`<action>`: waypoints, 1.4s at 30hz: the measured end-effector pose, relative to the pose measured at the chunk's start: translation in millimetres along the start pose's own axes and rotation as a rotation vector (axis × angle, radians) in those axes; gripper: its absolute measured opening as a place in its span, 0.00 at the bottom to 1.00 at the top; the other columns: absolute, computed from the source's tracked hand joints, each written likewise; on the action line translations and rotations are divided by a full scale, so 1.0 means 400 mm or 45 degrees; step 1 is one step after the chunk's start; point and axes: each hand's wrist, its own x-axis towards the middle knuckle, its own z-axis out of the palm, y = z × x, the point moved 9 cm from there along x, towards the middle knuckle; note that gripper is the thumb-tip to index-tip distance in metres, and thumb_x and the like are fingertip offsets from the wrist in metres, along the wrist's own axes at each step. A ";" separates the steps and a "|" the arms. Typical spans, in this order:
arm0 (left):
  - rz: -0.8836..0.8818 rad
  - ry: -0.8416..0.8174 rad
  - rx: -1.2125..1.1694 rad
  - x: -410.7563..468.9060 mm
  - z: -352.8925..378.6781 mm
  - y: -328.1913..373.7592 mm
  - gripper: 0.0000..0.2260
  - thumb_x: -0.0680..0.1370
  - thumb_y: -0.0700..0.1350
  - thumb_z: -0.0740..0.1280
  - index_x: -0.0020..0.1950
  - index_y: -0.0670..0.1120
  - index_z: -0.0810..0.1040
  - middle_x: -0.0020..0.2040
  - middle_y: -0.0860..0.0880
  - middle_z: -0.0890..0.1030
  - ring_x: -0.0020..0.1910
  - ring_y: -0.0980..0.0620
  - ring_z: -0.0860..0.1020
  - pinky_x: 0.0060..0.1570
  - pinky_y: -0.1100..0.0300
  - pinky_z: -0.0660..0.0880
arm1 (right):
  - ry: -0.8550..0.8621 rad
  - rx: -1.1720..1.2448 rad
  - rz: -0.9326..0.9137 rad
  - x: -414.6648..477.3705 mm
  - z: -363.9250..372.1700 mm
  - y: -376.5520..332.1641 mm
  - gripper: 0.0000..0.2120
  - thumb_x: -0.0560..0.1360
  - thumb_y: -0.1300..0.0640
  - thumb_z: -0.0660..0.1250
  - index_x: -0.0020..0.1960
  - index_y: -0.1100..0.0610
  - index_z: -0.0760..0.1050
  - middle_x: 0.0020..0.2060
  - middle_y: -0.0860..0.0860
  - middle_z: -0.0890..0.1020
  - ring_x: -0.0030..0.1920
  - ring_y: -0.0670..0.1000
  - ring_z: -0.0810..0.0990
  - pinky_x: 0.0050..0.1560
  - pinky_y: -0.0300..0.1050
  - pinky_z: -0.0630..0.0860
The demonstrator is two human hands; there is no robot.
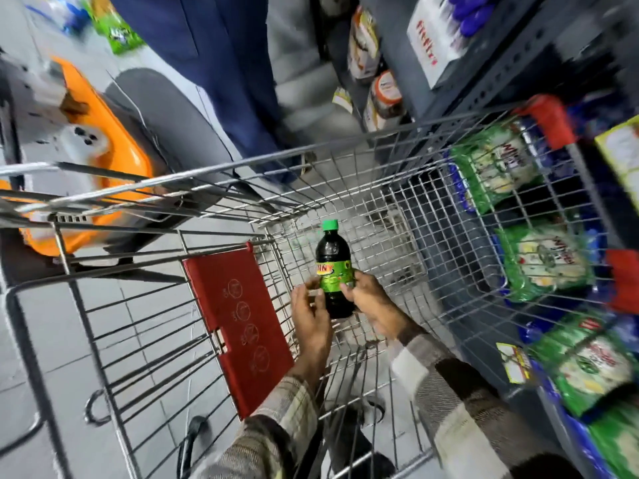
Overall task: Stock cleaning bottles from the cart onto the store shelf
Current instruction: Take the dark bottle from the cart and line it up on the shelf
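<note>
A dark bottle [334, 267] with a green cap and a green-yellow label stands upright over the wire cart [397, 216]. My right hand [371, 300] grips its lower right side. My left hand [309, 312] touches the bottle's left side with fingers curled around it. Both hands reach in from the near end of the cart basket, whose floor below the bottle shows no other bottles. The store shelf [511, 382] runs along the right of the cart.
Green packets [543, 261] fill the shelf rows at right, with jars [383, 98] and a white box [435, 39] further up. A red child-seat flap [238, 326] hangs at the cart's near left. A person in blue trousers [221, 74] stands beyond the cart, beside an orange machine [103, 140].
</note>
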 end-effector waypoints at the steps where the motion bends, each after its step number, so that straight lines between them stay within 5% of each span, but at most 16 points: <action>1: 0.048 0.004 -0.075 -0.020 -0.010 0.044 0.12 0.78 0.59 0.65 0.54 0.53 0.77 0.57 0.46 0.78 0.54 0.46 0.78 0.47 0.67 0.77 | -0.066 0.091 -0.006 -0.045 -0.019 -0.023 0.13 0.77 0.64 0.62 0.56 0.51 0.78 0.52 0.53 0.84 0.54 0.54 0.81 0.64 0.55 0.75; 2: 0.084 -0.046 -0.156 -0.026 -0.008 0.089 0.03 0.80 0.49 0.66 0.53 0.53 0.77 0.56 0.47 0.78 0.53 0.46 0.77 0.45 0.68 0.77 | -0.144 0.192 -0.010 -0.090 -0.035 -0.048 0.14 0.79 0.66 0.60 0.53 0.51 0.78 0.50 0.51 0.84 0.52 0.51 0.81 0.61 0.53 0.75; 3: 0.105 -0.126 -0.193 -0.043 -0.004 0.136 0.05 0.80 0.45 0.65 0.55 0.54 0.77 0.58 0.48 0.79 0.55 0.47 0.77 0.48 0.65 0.78 | -0.206 0.302 -0.027 -0.141 -0.055 -0.076 0.16 0.79 0.69 0.57 0.52 0.51 0.78 0.48 0.50 0.83 0.48 0.48 0.82 0.56 0.52 0.76; 5: 0.079 -0.448 -0.296 -0.103 0.033 0.216 0.16 0.78 0.52 0.67 0.65 0.55 0.75 0.66 0.49 0.78 0.64 0.48 0.77 0.58 0.53 0.77 | -0.308 0.481 -0.088 -0.239 -0.099 -0.119 0.21 0.79 0.73 0.53 0.52 0.51 0.77 0.44 0.47 0.84 0.39 0.41 0.84 0.47 0.47 0.78; 7: 0.025 -0.708 -0.384 -0.178 0.068 0.288 0.27 0.75 0.60 0.67 0.72 0.56 0.69 0.70 0.46 0.75 0.67 0.45 0.76 0.53 0.48 0.79 | -0.367 0.580 -0.189 -0.338 -0.138 -0.166 0.22 0.79 0.74 0.51 0.55 0.52 0.75 0.40 0.43 0.86 0.36 0.37 0.84 0.41 0.44 0.82; 9: 0.084 -0.812 -0.383 -0.257 0.076 0.362 0.29 0.75 0.61 0.66 0.75 0.58 0.65 0.72 0.44 0.74 0.67 0.42 0.75 0.49 0.50 0.80 | -0.347 0.549 -0.267 -0.427 -0.177 -0.194 0.20 0.80 0.71 0.54 0.62 0.51 0.73 0.45 0.42 0.87 0.47 0.39 0.84 0.47 0.38 0.82; 14: 0.312 -0.800 -0.350 -0.408 0.072 0.483 0.30 0.75 0.62 0.67 0.75 0.64 0.61 0.78 0.48 0.64 0.75 0.44 0.67 0.69 0.32 0.66 | 0.097 0.460 -0.600 -0.641 -0.274 -0.245 0.20 0.81 0.61 0.58 0.73 0.54 0.66 0.65 0.47 0.75 0.59 0.40 0.72 0.50 0.25 0.72; 17: 0.508 -0.793 -0.276 -0.499 0.078 0.543 0.29 0.77 0.58 0.63 0.77 0.63 0.58 0.79 0.53 0.63 0.77 0.50 0.64 0.74 0.36 0.63 | 0.117 0.530 -0.739 -0.725 -0.280 -0.246 0.19 0.82 0.58 0.56 0.71 0.46 0.65 0.58 0.35 0.77 0.52 0.28 0.77 0.50 0.24 0.74; 24: 0.642 -0.877 -0.292 -0.619 0.106 0.614 0.22 0.79 0.52 0.62 0.71 0.70 0.65 0.78 0.56 0.65 0.77 0.53 0.64 0.76 0.38 0.60 | 0.285 0.630 -0.894 -0.848 -0.353 -0.233 0.14 0.81 0.56 0.59 0.58 0.37 0.74 0.56 0.35 0.81 0.54 0.31 0.79 0.54 0.28 0.75; 28: 0.692 -0.974 -0.224 -0.682 0.151 0.636 0.26 0.77 0.61 0.63 0.75 0.61 0.64 0.77 0.50 0.67 0.77 0.48 0.65 0.75 0.36 0.60 | 0.428 0.668 -0.935 -0.907 -0.413 -0.191 0.15 0.81 0.56 0.59 0.66 0.46 0.75 0.56 0.38 0.84 0.59 0.38 0.80 0.60 0.34 0.76; 31: 0.740 -1.053 -0.205 -0.747 0.222 0.656 0.26 0.80 0.53 0.61 0.77 0.51 0.64 0.76 0.48 0.69 0.75 0.51 0.68 0.76 0.42 0.63 | 0.589 0.751 -0.965 -0.965 -0.491 -0.135 0.15 0.81 0.60 0.58 0.60 0.41 0.73 0.47 0.30 0.83 0.49 0.29 0.80 0.55 0.29 0.75; 33: 0.766 -1.113 -0.175 -0.780 0.287 0.657 0.26 0.79 0.48 0.61 0.77 0.48 0.63 0.76 0.49 0.69 0.75 0.53 0.68 0.76 0.45 0.63 | 0.727 0.709 -0.952 -0.999 -0.547 -0.095 0.16 0.81 0.59 0.59 0.62 0.40 0.71 0.54 0.33 0.81 0.51 0.30 0.79 0.61 0.33 0.74; 36: 0.816 -1.284 -0.048 -0.853 0.421 0.648 0.24 0.80 0.42 0.61 0.76 0.51 0.61 0.73 0.52 0.71 0.70 0.61 0.72 0.72 0.57 0.68 | 0.927 0.693 -0.905 -1.059 -0.651 -0.004 0.22 0.80 0.56 0.62 0.74 0.47 0.65 0.61 0.48 0.80 0.58 0.45 0.79 0.65 0.48 0.74; 39: 0.875 -1.492 0.081 -0.925 0.558 0.660 0.22 0.79 0.37 0.61 0.70 0.53 0.64 0.61 0.61 0.80 0.57 0.67 0.78 0.59 0.67 0.74 | 1.130 0.648 -0.879 -1.130 -0.756 0.061 0.28 0.76 0.64 0.67 0.74 0.51 0.64 0.59 0.50 0.79 0.58 0.47 0.76 0.64 0.47 0.72; 42: 1.066 -1.652 0.284 -0.993 0.682 0.679 0.21 0.76 0.37 0.61 0.68 0.52 0.68 0.56 0.66 0.82 0.56 0.69 0.78 0.58 0.68 0.74 | 1.323 0.657 -0.837 -1.174 -0.857 0.116 0.31 0.68 0.66 0.75 0.69 0.57 0.72 0.60 0.52 0.82 0.60 0.49 0.79 0.67 0.49 0.74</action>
